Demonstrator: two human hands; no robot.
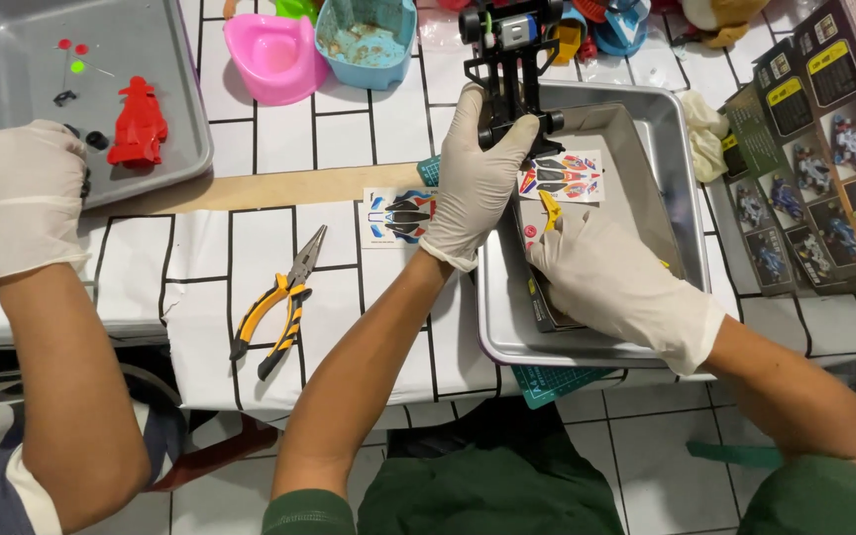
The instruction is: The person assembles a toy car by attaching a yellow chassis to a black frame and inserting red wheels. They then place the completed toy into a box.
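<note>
White disposable gloves, bare forearms, dark green sleeves.

Bright, even overhead light, soft shadows under the arms, mild glare on the metal tray (671, 109), sharp focus throughout.

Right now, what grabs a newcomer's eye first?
The gloved left hand holding up a black toy car chassis at top centre, over a metal tray. The right hand rests in that tray with a small yellow tool. Far left, a co-worker's gloved hand sits by a red car shell.
</note>
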